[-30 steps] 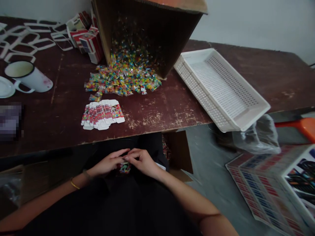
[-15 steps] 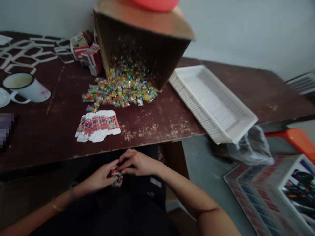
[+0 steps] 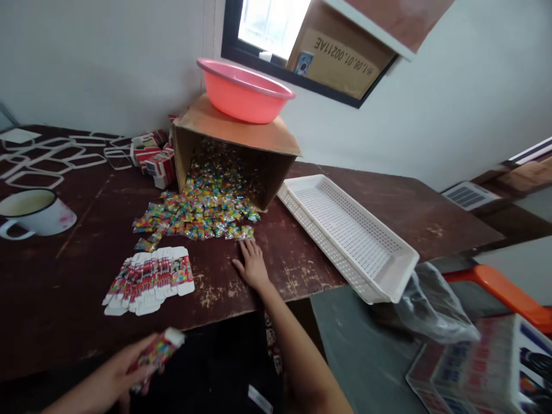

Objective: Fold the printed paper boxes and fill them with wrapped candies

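In my left hand, at the lower left below the table edge, is a small printed candy box, red and multicoloured with a white end. The fingers wrap round it. My right hand lies over the table with its fingers stretched out, their tips at the front edge of a pile of small clear candy packets. Whether they touch a packet I cannot tell. Those packets spill from a cardboard box lying on its side. Left of my right hand lies a fanned stack of flat printed cartons.
A white perforated tray stands at the right, overhanging the table edge. On the cardboard box sits a pink basin. An enamel mug is at the left, with red-and-white boxes behind. An orange stool is at the right.
My hands have parted. The right one has moved up and forward to the candy packets, while the left has moved down and left with the candy box. The camera view has tilted upward.
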Motion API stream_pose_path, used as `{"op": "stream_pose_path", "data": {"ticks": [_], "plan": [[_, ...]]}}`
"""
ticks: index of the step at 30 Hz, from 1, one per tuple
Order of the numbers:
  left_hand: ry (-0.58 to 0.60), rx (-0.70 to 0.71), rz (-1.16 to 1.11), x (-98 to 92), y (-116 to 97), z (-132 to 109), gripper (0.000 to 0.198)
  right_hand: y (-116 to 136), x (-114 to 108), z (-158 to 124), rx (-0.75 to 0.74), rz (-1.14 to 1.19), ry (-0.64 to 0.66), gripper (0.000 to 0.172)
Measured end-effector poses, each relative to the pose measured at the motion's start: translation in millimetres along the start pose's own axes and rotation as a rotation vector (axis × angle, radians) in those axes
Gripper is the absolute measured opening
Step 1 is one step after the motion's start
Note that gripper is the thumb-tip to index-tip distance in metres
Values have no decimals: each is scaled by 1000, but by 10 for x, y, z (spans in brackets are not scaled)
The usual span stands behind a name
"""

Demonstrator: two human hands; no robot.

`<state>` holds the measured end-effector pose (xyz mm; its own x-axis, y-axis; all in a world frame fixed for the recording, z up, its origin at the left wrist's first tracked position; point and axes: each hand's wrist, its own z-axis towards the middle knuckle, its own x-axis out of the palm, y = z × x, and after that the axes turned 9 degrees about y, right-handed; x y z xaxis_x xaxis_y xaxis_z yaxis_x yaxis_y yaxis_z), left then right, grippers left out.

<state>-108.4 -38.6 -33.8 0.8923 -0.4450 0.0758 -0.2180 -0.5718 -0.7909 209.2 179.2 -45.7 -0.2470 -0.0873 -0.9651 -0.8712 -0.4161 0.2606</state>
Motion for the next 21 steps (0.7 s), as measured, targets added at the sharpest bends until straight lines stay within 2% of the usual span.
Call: {"op": "stream_pose_path", "data": {"ticks": [1, 2, 4, 6, 8, 12, 14, 16, 17, 19, 21], "plan": [[-9, -25, -66, 23, -140, 39, 77, 103, 82, -240, -6, 0, -2, 66], [-21, 13, -103, 56, -290, 82, 76, 208, 143, -473, -15, 4, 1, 70], [-50, 75, -179, 139, -573, 180, 61, 406, 203, -869, -37, 22, 24, 78], [-28, 92, -287, 225, -774, 281, 51, 554, 201, -1127, -66, 51, 49, 81], [15, 115, -358, 294, -867, 361, 47, 622, 175, -1240, -94, 77, 56, 79], [79, 131, -347, 331, -853, 406, 47, 582, 130, -1235, -129, 109, 34, 77], [73, 122, -312, 314, -813, 382, 47, 589, 109, -1246, -187, 191, 50, 58], [41, 119, -271, 300, -770, 357, 45, 674, 63, -1286, -228, 365, 59, 32], [18, 121, -246, 301, -747, 350, 44, 743, 23, -1304, -213, 481, 49, 26], [-6, 142, -182, 327, -698, 352, 44, 901, -94, -1296, -138, 741, 34, 20], [0, 177, -98, 385, -656, 366, 45, 1038, -240, -1210, -66, 940, 45, 24]]}}
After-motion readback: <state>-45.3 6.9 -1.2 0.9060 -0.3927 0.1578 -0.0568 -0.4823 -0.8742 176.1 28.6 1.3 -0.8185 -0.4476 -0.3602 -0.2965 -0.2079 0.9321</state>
